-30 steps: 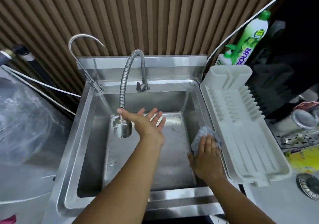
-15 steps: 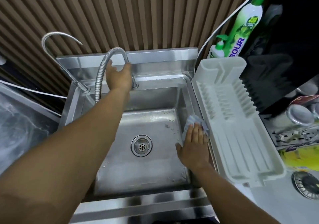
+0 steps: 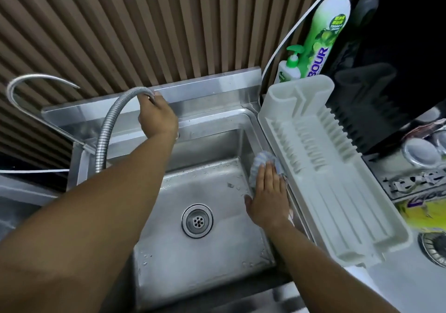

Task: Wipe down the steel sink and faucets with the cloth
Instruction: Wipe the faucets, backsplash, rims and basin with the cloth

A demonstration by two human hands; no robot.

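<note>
Cloth [image 3: 264, 162], pale blue and bunched, is pressed against the right inner wall of the steel sink [image 3: 193, 276] under the flat, straight fingers of the right hand [image 3: 268, 199]. The left hand [image 3: 158, 117] curls round the top of the flexible faucet hose [image 3: 106, 131]. Inside the sink lie water droplets [image 3: 230, 185] and a round drain strainer [image 3: 197, 221]; a white dish rack [image 3: 337, 192] sits just beside its right rim.

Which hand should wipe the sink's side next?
Right hand: it presses the cloth flat against the right wall of the sink. The left hand grips the bendy faucet hose and has no cloth.
</note>
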